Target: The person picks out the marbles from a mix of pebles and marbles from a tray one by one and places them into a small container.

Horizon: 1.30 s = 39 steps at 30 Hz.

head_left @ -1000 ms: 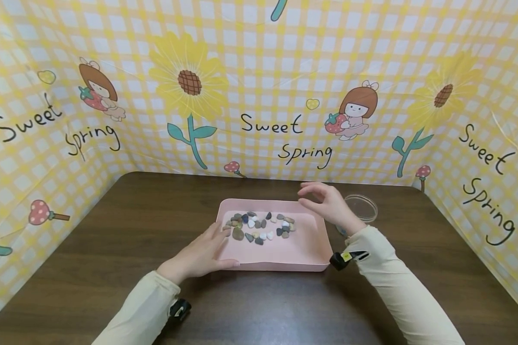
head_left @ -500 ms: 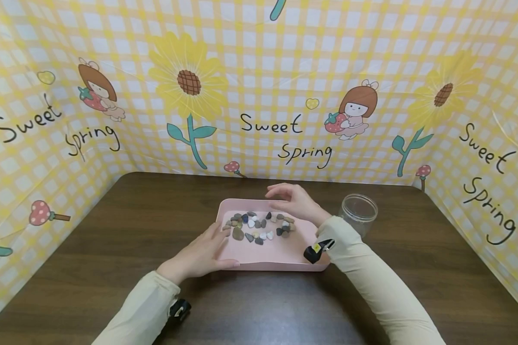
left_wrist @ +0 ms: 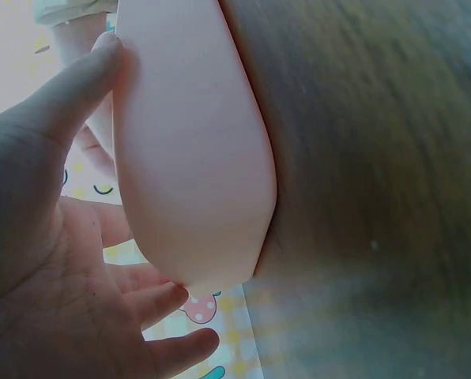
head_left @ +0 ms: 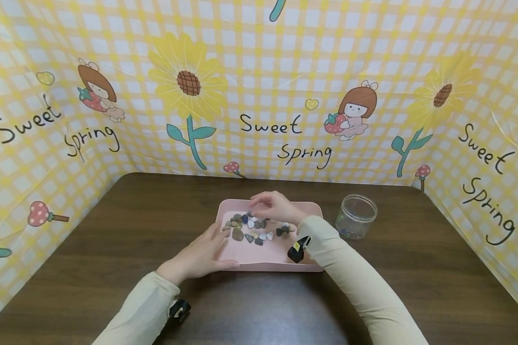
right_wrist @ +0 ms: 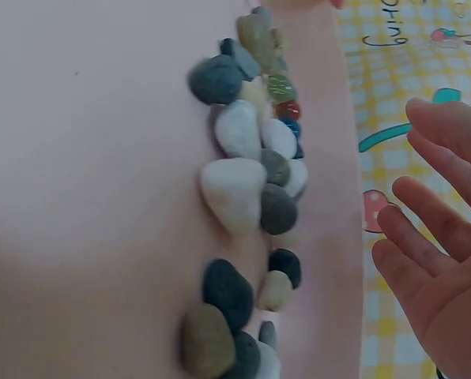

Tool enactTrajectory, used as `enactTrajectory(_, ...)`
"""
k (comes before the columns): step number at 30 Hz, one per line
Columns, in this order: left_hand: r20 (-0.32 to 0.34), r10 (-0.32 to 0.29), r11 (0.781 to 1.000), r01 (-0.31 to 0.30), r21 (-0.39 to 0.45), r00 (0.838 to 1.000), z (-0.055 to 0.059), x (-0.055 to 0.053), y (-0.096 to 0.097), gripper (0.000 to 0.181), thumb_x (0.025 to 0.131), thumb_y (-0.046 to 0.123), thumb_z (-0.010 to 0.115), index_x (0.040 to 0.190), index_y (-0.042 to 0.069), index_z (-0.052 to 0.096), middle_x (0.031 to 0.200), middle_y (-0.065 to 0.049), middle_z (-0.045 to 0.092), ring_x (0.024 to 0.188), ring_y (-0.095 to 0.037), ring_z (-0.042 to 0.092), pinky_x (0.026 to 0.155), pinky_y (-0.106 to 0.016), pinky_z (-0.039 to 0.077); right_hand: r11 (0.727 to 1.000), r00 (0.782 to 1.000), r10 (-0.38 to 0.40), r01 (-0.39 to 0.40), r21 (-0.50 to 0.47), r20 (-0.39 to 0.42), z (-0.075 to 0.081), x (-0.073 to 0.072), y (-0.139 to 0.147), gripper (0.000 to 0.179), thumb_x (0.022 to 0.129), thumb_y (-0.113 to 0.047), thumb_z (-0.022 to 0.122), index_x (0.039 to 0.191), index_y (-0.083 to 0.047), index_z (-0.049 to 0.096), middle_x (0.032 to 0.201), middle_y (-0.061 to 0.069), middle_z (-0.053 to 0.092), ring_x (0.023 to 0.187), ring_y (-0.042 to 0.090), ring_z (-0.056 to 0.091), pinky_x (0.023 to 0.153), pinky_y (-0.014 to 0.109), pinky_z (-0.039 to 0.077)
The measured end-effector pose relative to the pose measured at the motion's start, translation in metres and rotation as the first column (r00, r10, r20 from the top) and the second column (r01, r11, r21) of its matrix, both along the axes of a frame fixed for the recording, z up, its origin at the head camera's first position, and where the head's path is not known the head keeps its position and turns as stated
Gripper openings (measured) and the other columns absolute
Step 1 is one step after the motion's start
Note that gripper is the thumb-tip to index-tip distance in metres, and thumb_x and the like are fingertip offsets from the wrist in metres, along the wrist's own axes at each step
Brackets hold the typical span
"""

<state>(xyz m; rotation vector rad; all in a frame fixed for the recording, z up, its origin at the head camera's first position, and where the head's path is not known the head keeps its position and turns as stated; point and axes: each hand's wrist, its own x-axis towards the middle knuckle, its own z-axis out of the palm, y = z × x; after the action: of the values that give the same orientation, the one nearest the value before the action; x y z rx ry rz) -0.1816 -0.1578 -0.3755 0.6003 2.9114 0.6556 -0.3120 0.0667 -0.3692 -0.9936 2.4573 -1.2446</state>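
Observation:
Against the left front corner of a pink tray (head_left: pixel 267 258) rests my left hand (head_left: pixel 197 252); in the left wrist view the thumb (left_wrist: pixel 101 67) touches the rim and the fingers lie along the tray's wall. My right hand (head_left: pixel 278 209) hovers above the tray's back half with relaxed fingers. Its palm (right_wrist: pixel 449 308) shows nothing held. Pebbles (head_left: pixel 238 234) in grey, white, black and tan lie in a loose ring inside the tray. Among them, in the right wrist view, are small glass pieces: a green one (right_wrist: pixel 281 88) and a red one (right_wrist: pixel 288 110).
A clear jar (head_left: pixel 357 218) stands right of the tray, with small coloured bits near its bottom. The dark wooden table (head_left: pixel 259 306) extends around the tray. Checked cloth (head_left: pixel 267 72) walls it in at the back and sides.
My right hand has moved left, from the tray's back right corner near the jar to above the pebbles. The jar has come into full view. My left hand has stayed in place.

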Motion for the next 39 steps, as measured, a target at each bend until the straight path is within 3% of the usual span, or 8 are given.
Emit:
enactTrajectory(10,-0.007,-0.004,1.000,0.004,0.001,1.000,-0.001,0.000,0.000,0.086,0.080,0.055,0.065,0.139,-0.001,0.039,0.150,-0.030,0.021,0.134,-0.046,0.032,0.106,-0.055,0.033,0.994,0.999,0.009,-0.013,0.113,0.035,-0.014,-0.002,-0.016,0.022,0.086,-0.010,0.065,0.106,-0.002,0.068,0.131,0.013,0.057,0.128,0.026,0.048,0.110,0.040,0.035)
enactTrajectory(21,-0.023,-0.008,1.000,0.008,0.005,1.000,-0.001,0.001,0.000,0.084,0.080,0.051,0.066,0.139,-0.002,0.039,0.149,-0.031,0.022,0.134,-0.046,0.032,0.106,-0.055,0.033,0.984,0.992,0.016,0.007,0.179,-0.126,-0.022,0.002,-0.028,0.018,0.083,-0.005,0.065,0.100,-0.001,0.070,0.120,0.014,0.063,0.113,0.024,0.057,0.099,0.035,0.045)
enactTrajectory(32,-0.041,-0.015,1.000,0.016,0.005,0.999,-0.002,0.000,0.000,0.084,0.080,0.051,0.066,0.138,-0.003,0.040,0.148,-0.031,0.024,0.133,-0.046,0.033,0.106,-0.054,0.034,0.975,0.991,0.004,0.026,0.221,-0.131,-0.028,-0.002,-0.032,0.018,0.083,-0.004,0.064,0.099,0.000,0.070,0.118,0.012,0.064,0.107,0.021,0.059,0.095,0.033,0.047)
enactTrajectory(39,-0.046,-0.017,1.000,0.018,0.005,0.999,-0.004,0.000,0.000,0.084,0.080,0.051,0.066,0.137,-0.003,0.040,0.148,-0.031,0.023,0.134,-0.045,0.033,0.106,-0.053,0.034,0.967,0.979,0.014,0.038,0.253,-0.202,-0.030,-0.002,-0.034,0.009,0.081,-0.005,0.066,0.088,-0.003,0.072,0.118,0.011,0.065,0.114,0.023,0.058,0.101,0.034,0.044)
